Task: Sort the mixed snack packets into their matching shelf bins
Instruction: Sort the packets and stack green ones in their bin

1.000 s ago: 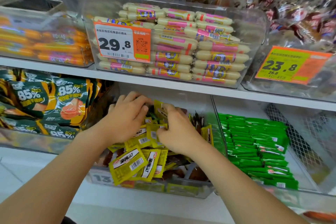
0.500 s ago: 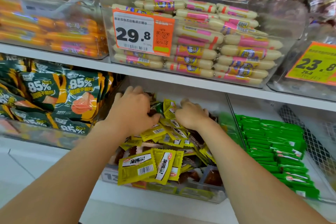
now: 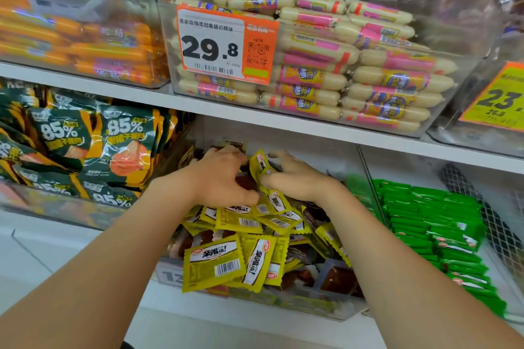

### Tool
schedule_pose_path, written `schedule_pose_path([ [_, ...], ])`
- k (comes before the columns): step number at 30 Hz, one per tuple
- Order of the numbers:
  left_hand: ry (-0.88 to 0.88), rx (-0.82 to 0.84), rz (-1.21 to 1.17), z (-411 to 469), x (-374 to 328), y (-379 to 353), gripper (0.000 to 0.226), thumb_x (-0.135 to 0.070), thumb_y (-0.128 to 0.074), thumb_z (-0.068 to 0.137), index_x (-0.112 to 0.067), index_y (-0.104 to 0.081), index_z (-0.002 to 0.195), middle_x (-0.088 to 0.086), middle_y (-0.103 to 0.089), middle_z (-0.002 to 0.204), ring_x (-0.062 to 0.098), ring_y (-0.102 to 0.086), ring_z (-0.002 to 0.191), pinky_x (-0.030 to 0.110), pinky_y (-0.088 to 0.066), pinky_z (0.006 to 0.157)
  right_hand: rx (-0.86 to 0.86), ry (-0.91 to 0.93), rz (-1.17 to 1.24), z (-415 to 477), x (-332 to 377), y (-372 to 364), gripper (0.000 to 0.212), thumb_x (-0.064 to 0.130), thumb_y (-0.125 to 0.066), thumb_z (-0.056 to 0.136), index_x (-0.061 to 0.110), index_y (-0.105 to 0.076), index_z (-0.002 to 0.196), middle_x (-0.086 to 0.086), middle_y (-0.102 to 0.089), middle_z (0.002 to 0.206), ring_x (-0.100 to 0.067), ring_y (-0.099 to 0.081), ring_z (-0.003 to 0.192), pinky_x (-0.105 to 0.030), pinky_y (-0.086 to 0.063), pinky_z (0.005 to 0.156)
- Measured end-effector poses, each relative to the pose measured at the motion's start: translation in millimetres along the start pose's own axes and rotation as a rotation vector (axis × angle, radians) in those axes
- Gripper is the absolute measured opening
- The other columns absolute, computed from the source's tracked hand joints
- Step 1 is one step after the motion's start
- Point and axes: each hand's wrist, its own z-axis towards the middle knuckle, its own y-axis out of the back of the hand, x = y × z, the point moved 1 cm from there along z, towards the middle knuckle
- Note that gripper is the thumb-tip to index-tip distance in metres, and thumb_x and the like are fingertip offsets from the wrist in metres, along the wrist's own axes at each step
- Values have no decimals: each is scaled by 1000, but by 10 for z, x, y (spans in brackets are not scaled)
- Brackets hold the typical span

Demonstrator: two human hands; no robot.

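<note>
Grip: right hand (image 3: 297,181) pinches one yellow packet (image 3: 261,164) beside left hand (image 3: 221,176).

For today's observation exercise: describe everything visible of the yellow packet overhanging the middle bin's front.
The yellow packet is flat, glossy, plastic-looking, with crimped edges, a white band of black characters, a red oval logo and a barcode. It lies tilted, face up, overhanging the clear bin's front wall, beside a similar packet; the left hand and right hand are farther back, not touching it.

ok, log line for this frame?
phase: sorting | left hand: fingers buried in packet pile | right hand: pinches yellow packet | bin: middle
</note>
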Motion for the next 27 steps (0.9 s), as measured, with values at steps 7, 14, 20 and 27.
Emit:
schedule_pose_path([
  [7,-197,-206,-107,-155,2,36,23,-43,-81,85,-25,-70,93,-4,-61,99,14,-60,91,41,-52,87,-108,173,48,-116,-98,24,45,28,-86,81,30,-69,122,12,-74,109,-8,-69,97,-30,-56,89],
  [14,-230,-203,-250,-477,5,54,35,-22,-82,87,-33,-60,111,-18,-67,107,-12,-61,84,11,-41,70,-239,445,-57,-597,-49,16,46,10,-69,90,42,-66,122,22,-71,105,1,-66,89,-33,-56,86],
  [20,-197,8,-252,-669,-100,117,47,-9,-64,83,-43,-73,114,-15,-74,116,9,-74,89,37,-62,78,-59,431,-345,-1179,-114,16,78,20,-64,77,51,-46,145,23,-69,113,-1,-58,107,-36,-36,109],
  [27,-62,-336,-63,-570,-116,88,37,-5,-52,94,-28,-73,113,-13,-61,98,11,-64,91,30,-54,80,-128,377,-221,-1207,-273,88,49,59,-55,100,35,-60,142,15,-64,138,10,-59,111,-33,-48,105],
])
